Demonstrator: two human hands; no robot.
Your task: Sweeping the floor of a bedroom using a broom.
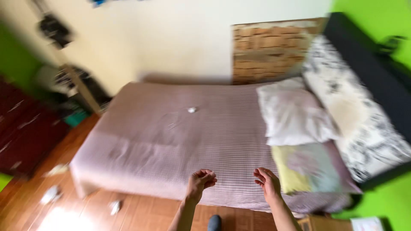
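My left hand (200, 181) and my right hand (267, 182) hang in the air over the near edge of a bed with a pale pink striped cover (171, 141). Both hands are empty; the fingers curl loosely and stay apart. A white pillow (293, 113) lies at the head of the bed on the right, with a yellow and pale green pillow (308, 167) in front of it, closest to my right hand. A small white scrap (192, 110) rests near the middle of the cover.
A mattress with a black and white flower print (359, 107) leans against the green wall at right. A brick-pattern panel (269, 51) stands behind the bed. Dark red furniture (21, 128) is at left. Several white scraps (51, 194) lie on the wooden floor.
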